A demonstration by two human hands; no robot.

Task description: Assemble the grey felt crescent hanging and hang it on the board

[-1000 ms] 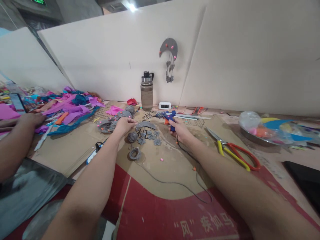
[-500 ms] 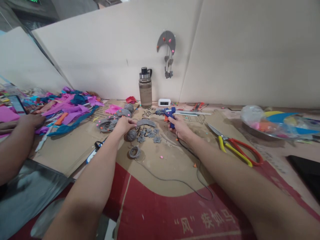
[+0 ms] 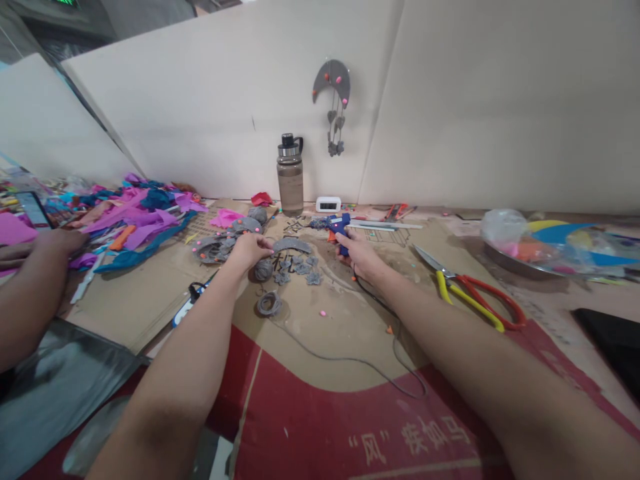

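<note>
My right hand (image 3: 361, 255) is wrapped round the handle of a blue hot glue gun (image 3: 340, 223) with an orange trigger, its nozzle pointing left. With fingertips pinched together, my left hand (image 3: 254, 253) grips the left end of a grey felt crescent (image 3: 293, 245). Below the crescent lie several small grey felt flowers (image 3: 313, 277). A ball of grey yarn (image 3: 263, 269) sits just under my left fingers, and a coil of grey cord (image 3: 269, 304) lies nearer to me. More grey crescents with pink and orange dots (image 3: 213, 248) lie behind my left wrist.
Red-and-yellow-handled scissors (image 3: 470, 293) lie right of my right forearm. A water bottle (image 3: 291, 177) and a white digital clock (image 3: 329, 205) stand by the wall. A finished moon hanging (image 3: 334, 83) is on the wall. At left, another person's hand (image 3: 65, 243) rests near colourful scraps (image 3: 145, 213).
Both hands stay almost where they were. The view has shifted very slightly; the glue gun and crescent keep their places.
</note>
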